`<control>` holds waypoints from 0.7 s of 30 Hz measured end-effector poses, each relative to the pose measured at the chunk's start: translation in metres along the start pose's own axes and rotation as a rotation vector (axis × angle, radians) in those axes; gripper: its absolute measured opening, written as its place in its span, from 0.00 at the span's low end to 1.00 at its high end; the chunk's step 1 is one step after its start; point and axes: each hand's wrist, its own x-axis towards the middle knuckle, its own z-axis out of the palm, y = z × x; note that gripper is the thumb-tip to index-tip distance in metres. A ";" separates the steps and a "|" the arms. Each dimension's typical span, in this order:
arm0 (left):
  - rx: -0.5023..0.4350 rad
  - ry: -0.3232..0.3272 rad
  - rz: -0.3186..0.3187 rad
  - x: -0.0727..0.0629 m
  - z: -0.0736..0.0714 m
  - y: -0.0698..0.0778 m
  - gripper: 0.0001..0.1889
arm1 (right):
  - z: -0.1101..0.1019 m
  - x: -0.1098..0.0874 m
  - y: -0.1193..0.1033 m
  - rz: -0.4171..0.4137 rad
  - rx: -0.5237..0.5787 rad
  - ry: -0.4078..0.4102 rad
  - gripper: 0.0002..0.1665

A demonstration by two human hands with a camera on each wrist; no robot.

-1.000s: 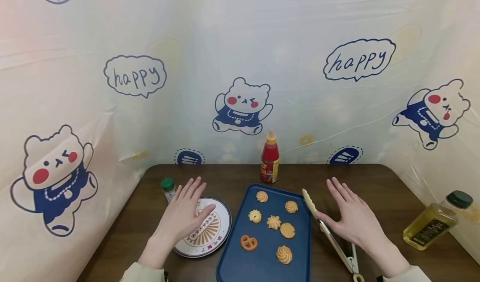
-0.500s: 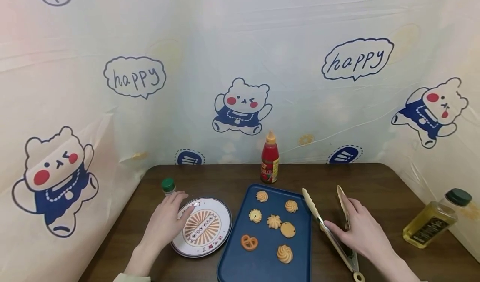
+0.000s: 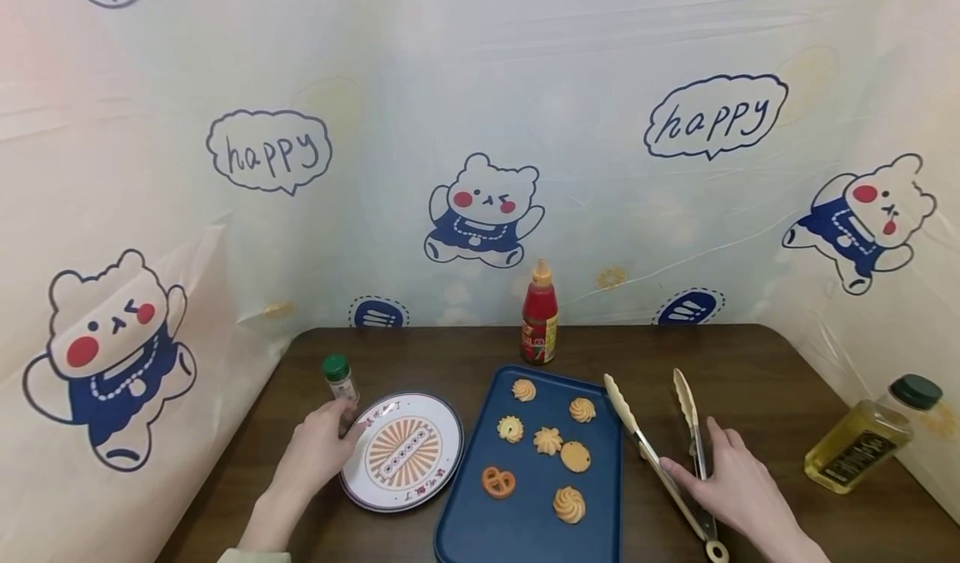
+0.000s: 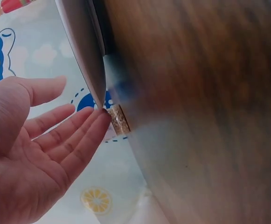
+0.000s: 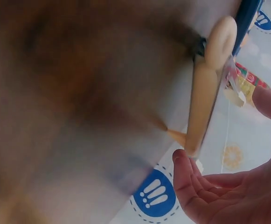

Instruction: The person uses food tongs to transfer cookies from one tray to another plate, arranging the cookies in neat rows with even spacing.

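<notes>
A white plate (image 3: pixel 354 478) with a red-and-orange print lies left of centre in the head view. My left hand (image 3: pixel 309 455) is at its left edge, fingertips by the rim, thumb apart; the left wrist view shows the left hand (image 4: pixel 46 158) with extended fingers. On the right, metal tongs (image 3: pixel 639 438) with cream tips lie spread on the table. My right hand (image 3: pixel 742 484) is over them, thumb at the left arm, fingers beyond the right one. In the right wrist view the tongs' handle (image 5: pixel 203 102) is beside the fingertips, and the right hand (image 5: pixel 228 191) is not closed round it.
A blue tray (image 3: pixel 480 538) with several cookies and a pretzel (image 3: pixel 498 483) lies between the hands. A green-capped shaker jar (image 3: pixel 342 383) stands behind the left hand. A red sauce bottle (image 3: pixel 540 317) stands at the back, an oil bottle (image 3: pixel 858 446) at the far right.
Both hands have lowered and drawn back toward the person. The left hand has moved from over the plate to its left edge; the right hand has come down over the tongs.
</notes>
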 end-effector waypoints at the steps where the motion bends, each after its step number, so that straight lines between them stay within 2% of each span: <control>1: -0.007 -0.002 -0.004 0.000 0.000 -0.001 0.17 | 0.001 -0.001 0.001 0.007 0.007 -0.012 0.67; 8: -0.034 -0.073 -0.058 0.001 -0.003 -0.007 0.15 | 0.011 -0.005 -0.001 0.030 0.039 -0.063 0.67; 12: -0.035 -0.104 -0.094 0.000 -0.004 -0.010 0.15 | 0.014 -0.005 -0.005 0.043 0.028 -0.062 0.67; 21: -0.048 -0.136 -0.122 0.002 -0.003 -0.012 0.12 | 0.015 -0.004 -0.006 0.076 0.015 -0.082 0.51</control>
